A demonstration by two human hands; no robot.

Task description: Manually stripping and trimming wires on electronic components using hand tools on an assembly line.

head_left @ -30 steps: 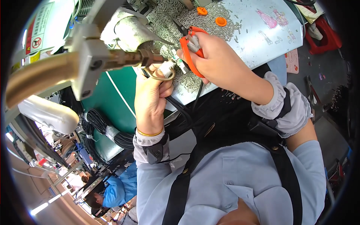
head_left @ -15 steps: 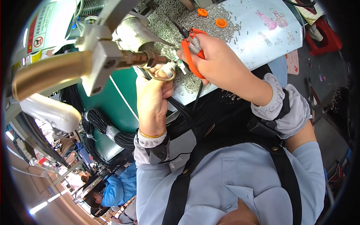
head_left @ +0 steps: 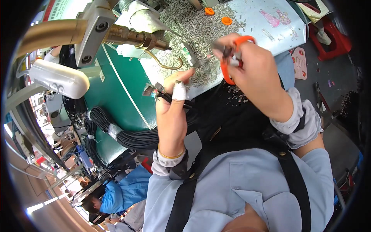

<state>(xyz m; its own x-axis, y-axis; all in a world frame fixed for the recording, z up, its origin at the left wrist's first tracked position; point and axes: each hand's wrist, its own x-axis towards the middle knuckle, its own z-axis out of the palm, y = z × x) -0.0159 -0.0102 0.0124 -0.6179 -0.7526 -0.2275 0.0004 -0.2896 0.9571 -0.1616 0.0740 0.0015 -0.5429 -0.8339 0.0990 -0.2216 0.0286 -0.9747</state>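
My left hand (head_left: 172,123) is closed round a bundle of black cables (head_left: 190,104), whose metal-ended connectors (head_left: 148,89) stick out past the thumb side. White wrapping (head_left: 180,91) covers one fingertip. Orange-handled scissors (head_left: 225,69) are in my right hand (head_left: 257,73), over the near edge of the work surface; their blades are blurred by motion. Between the hands and beyond them lies a heap of small metal pins (head_left: 201,23). A brass-coloured nozzle (head_left: 148,40) points toward this heap, with a curved wire (head_left: 166,66) below it, apart from my left hand.
A grey clamp block (head_left: 96,29) and a white rounded cylinder (head_left: 60,79) overhang the left side. Coiled black cables (head_left: 131,135) lie on the green mat (head_left: 112,92). Two orange rings (head_left: 226,21) sit by the pins. A red stool (head_left: 334,40) stands right; a person in blue (head_left: 127,189) sits lower left.
My left hand has drawn back from the nozzle toward me, bringing the cable ends into view. My right hand has moved right and slightly nearer with the scissors. The view has shifted a little.
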